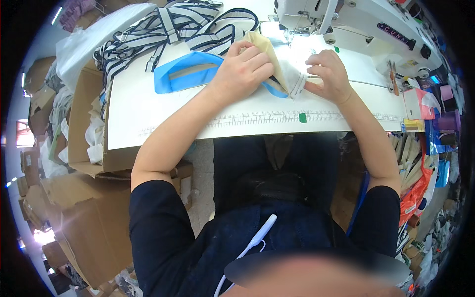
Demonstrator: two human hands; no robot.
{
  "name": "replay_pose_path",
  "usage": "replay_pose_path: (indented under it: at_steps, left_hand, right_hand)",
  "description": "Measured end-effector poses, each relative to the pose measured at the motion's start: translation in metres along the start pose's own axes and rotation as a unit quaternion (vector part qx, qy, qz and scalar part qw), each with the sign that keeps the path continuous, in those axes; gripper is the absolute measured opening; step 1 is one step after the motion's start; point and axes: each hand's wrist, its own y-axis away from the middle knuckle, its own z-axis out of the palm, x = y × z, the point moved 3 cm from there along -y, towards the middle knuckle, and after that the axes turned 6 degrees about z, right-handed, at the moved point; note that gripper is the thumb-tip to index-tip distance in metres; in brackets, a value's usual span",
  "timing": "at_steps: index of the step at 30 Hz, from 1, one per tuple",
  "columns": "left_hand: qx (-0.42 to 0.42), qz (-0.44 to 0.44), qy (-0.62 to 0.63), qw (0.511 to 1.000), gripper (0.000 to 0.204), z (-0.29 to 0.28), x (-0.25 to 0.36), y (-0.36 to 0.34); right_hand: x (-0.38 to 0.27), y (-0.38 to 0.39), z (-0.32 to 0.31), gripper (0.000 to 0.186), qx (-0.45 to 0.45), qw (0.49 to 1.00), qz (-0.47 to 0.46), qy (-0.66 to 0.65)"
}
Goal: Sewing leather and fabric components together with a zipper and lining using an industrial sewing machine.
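Observation:
My left hand [242, 69] is closed on a cloth piece, with its fingers curled over the fabric. Pale yellow cloth [267, 49] rises beside those fingers, and a blue strip [188, 72] with a beige band along it lies flat to the left. A small blue corner [275, 90] pokes out under the hand. My right hand [329, 76] is just right of the brightly lit needle area of a white sewing machine [356, 24]. Its fingers are bent, with a gap between thumb and fingertips and nothing visible in them.
Striped black-and-white webbing [168, 24] is heaped at the back left of the white table [163, 114]. Orange-handled snips [393, 79] and a pink box [418, 104] sit to the right. An open cardboard box [81, 119] stands against the table's left side.

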Motion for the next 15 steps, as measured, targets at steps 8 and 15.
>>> replay_pose_path:
  at_steps: [8,15]
  left_hand:
    - [-0.035,-0.089,0.112,0.989,0.044,-0.047,0.022,0.022]
    - [-0.066,-0.512,0.028,0.856,0.069,-0.128,-0.027,0.099]
  right_hand:
    - [-0.073,-0.005,0.002,0.034,-0.095,0.993,0.044,-0.046]
    - [-0.157,0.023,0.015,0.033,-0.082,0.971,0.117,-0.193]
